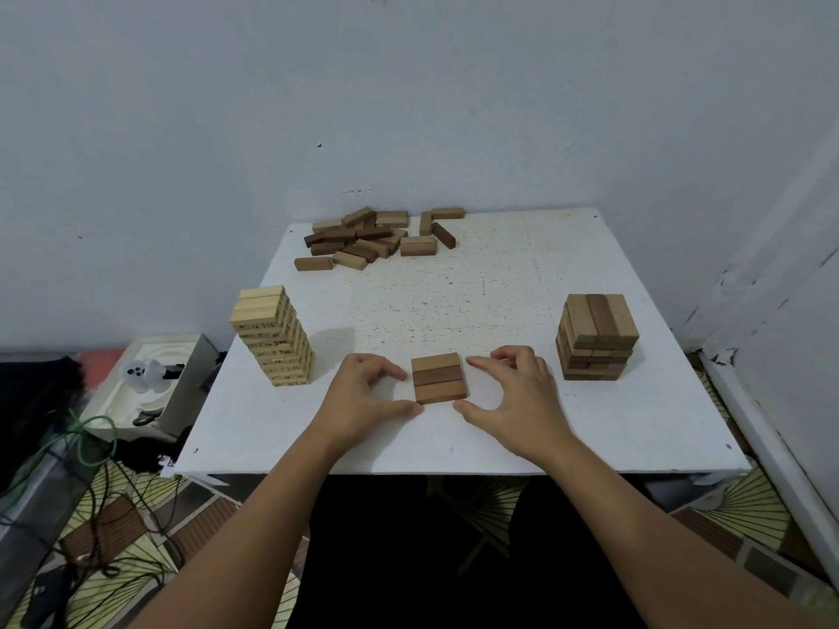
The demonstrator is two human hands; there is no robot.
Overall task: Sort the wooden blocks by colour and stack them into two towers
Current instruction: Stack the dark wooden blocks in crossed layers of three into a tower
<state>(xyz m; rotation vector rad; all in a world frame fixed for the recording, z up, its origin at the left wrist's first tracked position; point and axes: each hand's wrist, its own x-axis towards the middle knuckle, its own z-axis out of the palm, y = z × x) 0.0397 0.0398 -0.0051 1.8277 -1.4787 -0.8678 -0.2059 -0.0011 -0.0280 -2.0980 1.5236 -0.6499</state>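
Neither grip has hold of anything: the left hand (363,392) and the right hand (515,392) sit either side of a flat row of three brown blocks (439,378), each with thumb and forefinger spread in a half-open curl; the fingertips lie just beside the row's ends, and whether any of them touch the wood cannot be told.

Going left to right across the white desk (499,274): at about nine o'clock stands the pale tower (273,334), tall and narrow, with small printed marks on its sides; at about eleven o'clock, against the far edge, lies the loose pile of blocks (377,238), light brown and dark mixed, not yet sorted; near six o'clock is the row of three between the hands; at three o'clock stands the brown tower (595,338), shorter, its top layer running crosswise to the layer under it.

The blocks are small, rigid wood, and I judge them light and fairly smooth, so three side by side may slide apart or buckle if lifted loosely; the sound hold would be a firm pinch on the two short ends, pressing inward so the middle block is clamped by its neighbours. The row looks meant as the next layer for the brown tower; it would need turning crosswise and setting down gently.
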